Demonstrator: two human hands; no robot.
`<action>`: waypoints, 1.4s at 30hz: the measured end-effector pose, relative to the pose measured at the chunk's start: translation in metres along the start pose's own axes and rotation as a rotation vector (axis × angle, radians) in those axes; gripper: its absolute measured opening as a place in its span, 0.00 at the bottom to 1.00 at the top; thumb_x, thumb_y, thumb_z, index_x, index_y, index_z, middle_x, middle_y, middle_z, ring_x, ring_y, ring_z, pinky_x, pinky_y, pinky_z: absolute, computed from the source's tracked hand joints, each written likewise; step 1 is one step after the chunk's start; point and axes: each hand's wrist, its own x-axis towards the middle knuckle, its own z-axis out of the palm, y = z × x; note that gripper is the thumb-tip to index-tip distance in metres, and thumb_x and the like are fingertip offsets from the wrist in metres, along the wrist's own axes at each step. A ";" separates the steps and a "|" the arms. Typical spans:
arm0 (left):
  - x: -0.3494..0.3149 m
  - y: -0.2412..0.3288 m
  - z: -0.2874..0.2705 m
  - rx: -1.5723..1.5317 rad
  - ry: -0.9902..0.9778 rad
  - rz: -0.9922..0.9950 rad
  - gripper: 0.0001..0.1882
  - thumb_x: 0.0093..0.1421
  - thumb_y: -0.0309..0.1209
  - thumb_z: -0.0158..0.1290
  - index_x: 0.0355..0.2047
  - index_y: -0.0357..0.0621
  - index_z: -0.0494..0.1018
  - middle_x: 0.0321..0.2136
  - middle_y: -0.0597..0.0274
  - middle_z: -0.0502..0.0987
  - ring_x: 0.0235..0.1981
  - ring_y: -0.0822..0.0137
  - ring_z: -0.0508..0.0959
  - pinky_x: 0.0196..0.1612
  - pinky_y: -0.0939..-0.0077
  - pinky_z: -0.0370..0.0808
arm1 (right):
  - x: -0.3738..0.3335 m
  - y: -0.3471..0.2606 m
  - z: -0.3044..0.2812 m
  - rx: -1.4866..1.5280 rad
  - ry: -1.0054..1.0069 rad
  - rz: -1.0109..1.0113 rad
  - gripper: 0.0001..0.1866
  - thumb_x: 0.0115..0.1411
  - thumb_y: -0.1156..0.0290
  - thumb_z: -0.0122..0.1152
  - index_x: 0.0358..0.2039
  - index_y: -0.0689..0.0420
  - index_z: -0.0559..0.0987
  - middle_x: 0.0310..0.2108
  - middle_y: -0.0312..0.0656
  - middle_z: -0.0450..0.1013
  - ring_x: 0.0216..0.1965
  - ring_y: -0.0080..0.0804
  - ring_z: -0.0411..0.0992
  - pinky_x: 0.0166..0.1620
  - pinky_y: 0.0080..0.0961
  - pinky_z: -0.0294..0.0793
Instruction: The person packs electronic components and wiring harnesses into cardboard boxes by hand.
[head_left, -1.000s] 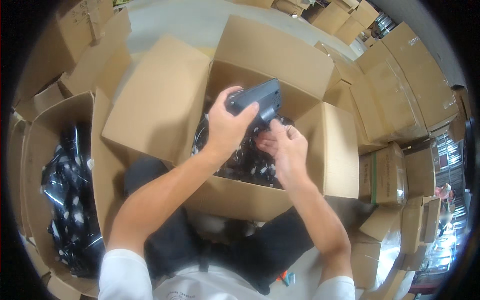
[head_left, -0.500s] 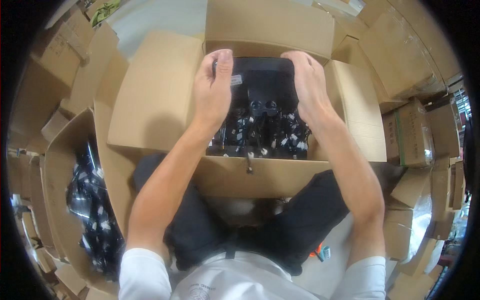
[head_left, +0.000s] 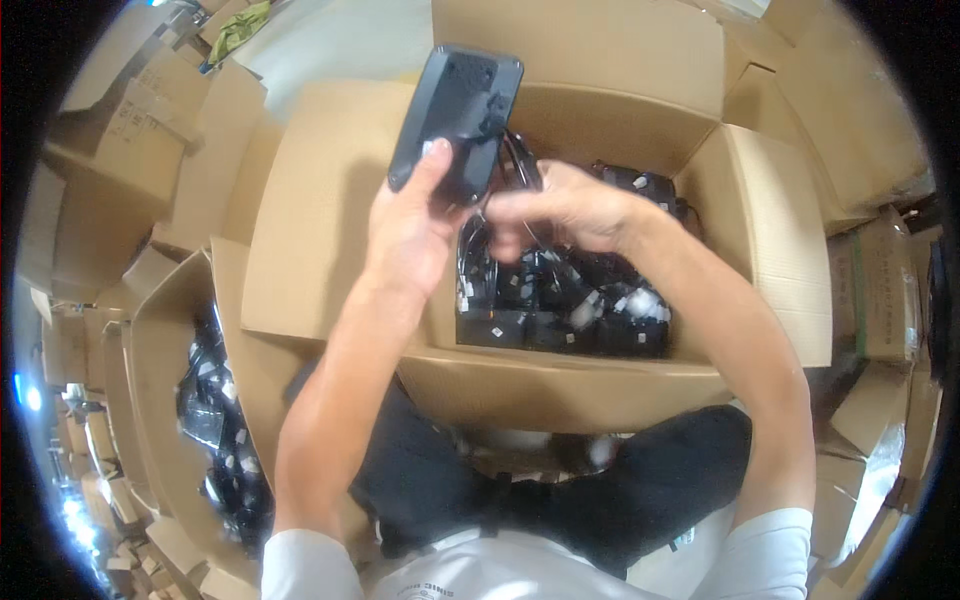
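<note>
My left hand (head_left: 410, 235) grips the lower end of a flat, black rectangular plastic unit (head_left: 455, 115), thumb across its near face. The unit is tilted up over the left part of an open cardboard box (head_left: 570, 385). Black cables (head_left: 521, 158) hang beside its right edge. My right hand (head_left: 570, 208), slightly blurred, has its fingers curled round these cables close to the unit's lower corner. Beneath both hands, the box holds several black units (head_left: 625, 335) with dark wires and white connectors; my right hand and forearm hide part of them.
Box flaps (head_left: 315, 215) fold outward on the left and right, and a tall one stands at the far side. Another open carton (head_left: 150, 400) at my left holds more black wired parts (head_left: 215, 430). Stacked cardboard boxes (head_left: 830, 110) crowd the right side.
Earlier both hands held a black unit by its two sides over the box. Now the left hand alone holds a unit, tilted up and leftward, while the right hand has moved to the cables.
</note>
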 end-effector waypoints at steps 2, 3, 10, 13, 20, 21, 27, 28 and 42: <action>0.005 -0.017 -0.008 0.095 0.139 -0.018 0.19 0.64 0.37 0.62 0.51 0.41 0.73 0.42 0.59 0.81 0.42 0.65 0.81 0.46 0.62 0.80 | 0.027 0.039 -0.023 -0.087 -0.008 0.149 0.12 0.64 0.63 0.64 0.38 0.59 0.80 0.25 0.40 0.78 0.24 0.33 0.77 0.35 0.35 0.80; 0.005 -0.025 -0.009 0.150 0.232 -0.014 0.20 0.62 0.34 0.64 0.51 0.41 0.73 0.42 0.59 0.80 0.41 0.65 0.81 0.44 0.64 0.80 | 0.039 0.063 -0.036 -0.219 0.032 0.191 0.09 0.62 0.65 0.65 0.29 0.57 0.83 0.23 0.40 0.78 0.20 0.36 0.77 0.33 0.34 0.81; 0.014 -0.096 -0.036 0.547 0.434 -0.305 0.21 0.58 0.28 0.66 0.49 0.39 0.70 0.43 0.59 0.79 0.39 0.67 0.81 0.41 0.66 0.81 | 0.070 0.189 -0.092 -1.709 -0.001 0.090 0.11 0.59 0.71 0.58 0.39 0.58 0.85 0.58 0.59 0.72 0.38 0.46 0.82 0.39 0.38 0.82; 0.029 -0.116 -0.072 0.583 0.489 -0.308 0.21 0.59 0.28 0.65 0.50 0.40 0.69 0.44 0.59 0.78 0.40 0.66 0.81 0.43 0.65 0.81 | 0.090 0.195 -0.076 -1.825 -0.036 0.045 0.16 0.62 0.71 0.56 0.48 0.57 0.84 0.63 0.61 0.66 0.39 0.44 0.83 0.38 0.36 0.82; 0.095 -0.165 -0.075 0.388 0.627 -0.216 0.23 0.62 0.29 0.62 0.56 0.45 0.67 0.47 0.57 0.77 0.46 0.60 0.80 0.46 0.56 0.81 | 0.115 0.218 -0.117 -1.974 0.354 0.043 0.25 0.65 0.69 0.51 0.60 0.67 0.73 0.68 0.67 0.58 0.36 0.41 0.83 0.31 0.36 0.81; 0.104 -0.169 -0.073 0.287 0.616 -0.171 0.23 0.63 0.29 0.61 0.56 0.44 0.67 0.47 0.56 0.77 0.46 0.58 0.80 0.46 0.54 0.80 | 0.114 0.218 -0.124 -1.813 0.592 0.010 0.27 0.66 0.70 0.48 0.63 0.69 0.69 0.67 0.67 0.59 0.33 0.42 0.83 0.29 0.37 0.81; 0.155 -0.215 -0.092 0.172 0.642 -0.072 0.24 0.62 0.28 0.62 0.56 0.43 0.67 0.49 0.55 0.77 0.49 0.56 0.79 0.52 0.52 0.78 | 0.119 0.221 -0.138 -1.703 0.623 0.024 0.27 0.65 0.73 0.48 0.63 0.71 0.68 0.67 0.68 0.57 0.34 0.47 0.83 0.29 0.39 0.81; 0.156 -0.225 -0.104 0.183 0.660 -0.035 0.22 0.62 0.29 0.63 0.55 0.43 0.69 0.47 0.57 0.78 0.47 0.58 0.79 0.51 0.54 0.78 | 0.124 0.221 -0.136 -1.668 0.632 0.024 0.27 0.64 0.73 0.48 0.63 0.70 0.68 0.67 0.68 0.58 0.34 0.47 0.83 0.29 0.39 0.82; 0.174 -0.249 -0.158 0.065 0.620 -0.371 0.28 0.66 0.42 0.59 0.57 0.36 0.67 0.53 0.53 0.75 0.55 0.52 0.74 0.57 0.50 0.75 | 0.128 0.157 -0.150 -1.606 0.325 0.005 0.31 0.57 0.66 0.63 0.61 0.64 0.71 0.66 0.62 0.61 0.43 0.52 0.81 0.45 0.41 0.82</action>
